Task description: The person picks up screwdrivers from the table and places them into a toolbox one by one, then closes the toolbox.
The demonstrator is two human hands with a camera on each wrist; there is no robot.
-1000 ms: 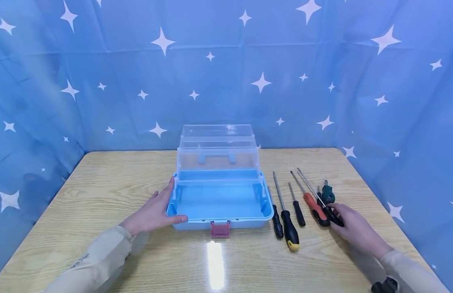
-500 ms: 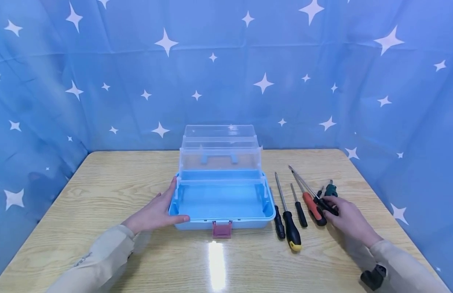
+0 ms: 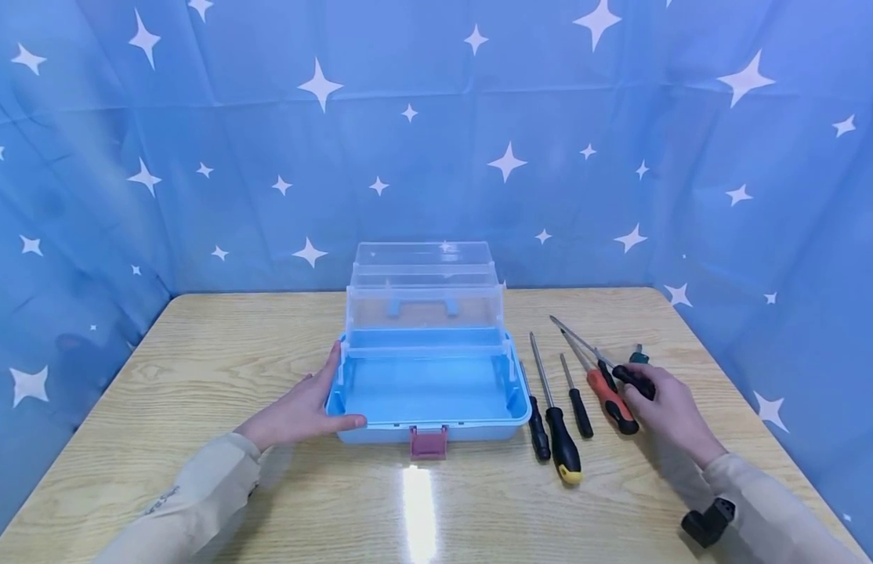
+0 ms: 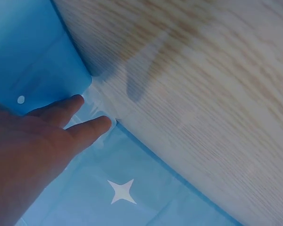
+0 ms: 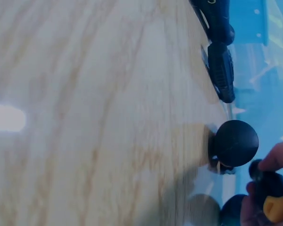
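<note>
My left hand (image 3: 298,411) rests against the left end of a light-blue toolbox (image 3: 479,432), its thumb over the front rim and its fingers straight along the side. In the left wrist view those straight fingers (image 4: 89,129) lie by the box's corner. My right hand (image 3: 671,407) pinches the black handle of a long screwdriver (image 3: 627,376), whose shaft points up and left. That shaft crosses above an orange-and-black screwdriver (image 3: 615,407). A small black handle (image 3: 606,374) shows beneath it. Behind the fingers, a green-handled tool (image 3: 639,356) is partly hidden.
Between box and right hand lie several screwdrivers: a black-and-yellow one (image 3: 565,450), a slim black one (image 3: 581,411) and another black one (image 3: 538,431) beside the box. The toolbox's clear lid (image 3: 422,274) stands raised. A star-patterned blue curtain (image 3: 436,157) surrounds the wooden table (image 3: 239,329).
My right hand has moved up and slightly left with the screwdriver, whose tip has swung left over the orange-and-black one. That one has shifted a little. The left hand stays at the toolbox.
</note>
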